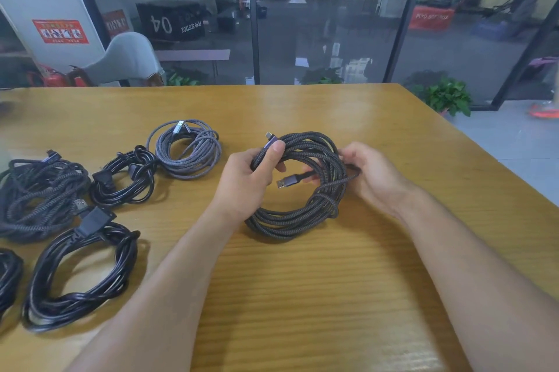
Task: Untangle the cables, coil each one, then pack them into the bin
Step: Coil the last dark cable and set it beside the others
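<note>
You hold one dark braided coil (298,187) over a wooden table (302,296), near its middle. Your left hand (248,181) grips the coil's left side, thumb pressed over the strands just below a small plug (270,139) that sticks up at the top. Your right hand (367,173) holds the coil's right side, fingers curled around a strand. A USB plug (289,181) on the other end points left inside the ring. The lower part of the coil rests on the table.

To your left, five more coils lie on the table, none touching your hands. One grey braided coil (187,149) sits farthest back. Beside it is a small black smooth coil (124,179). Further left is a large dark braided bundle (39,196). In front is a large black smooth coil (81,274) with a boxy plug. A fifth black coil (9,277) is cut off by the left edge. That makes six coils in view.

Beyond the table stand one pale chair (127,58), a glass wall (317,17), and one potted plant (449,96) on the floor to the right.
</note>
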Demonstrator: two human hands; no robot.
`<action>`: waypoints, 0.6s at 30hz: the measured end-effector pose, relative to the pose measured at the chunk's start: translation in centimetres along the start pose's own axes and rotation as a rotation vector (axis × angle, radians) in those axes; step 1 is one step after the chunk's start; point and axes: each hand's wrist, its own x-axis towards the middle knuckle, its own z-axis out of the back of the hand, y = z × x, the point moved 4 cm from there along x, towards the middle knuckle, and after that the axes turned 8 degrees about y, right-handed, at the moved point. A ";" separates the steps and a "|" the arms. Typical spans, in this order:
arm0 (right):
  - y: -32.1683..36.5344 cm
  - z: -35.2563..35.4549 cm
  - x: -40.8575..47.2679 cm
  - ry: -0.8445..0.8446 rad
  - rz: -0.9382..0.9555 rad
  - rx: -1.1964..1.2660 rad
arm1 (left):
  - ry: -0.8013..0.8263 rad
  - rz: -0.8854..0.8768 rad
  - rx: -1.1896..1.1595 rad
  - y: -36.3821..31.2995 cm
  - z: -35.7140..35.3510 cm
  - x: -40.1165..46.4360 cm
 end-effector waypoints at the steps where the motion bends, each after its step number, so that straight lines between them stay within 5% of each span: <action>1: 0.1 -0.5 -0.2 0.064 -0.001 0.050 | -0.007 0.001 0.013 0.0 0.0 0.0; 7: 0.2 -2.2 0.3 0.187 0.156 -0.045 | -0.046 0.004 0.046 0.0 0.0 0.2; 15: 0.5 -3.8 0.8 -0.304 0.348 -0.300 | -0.107 0.002 0.073 0.4 0.1 0.5; 18: 0.6 -3.2 0.4 -0.531 0.405 -0.749 | -0.121 0.044 0.045 0.6 0.1 0.5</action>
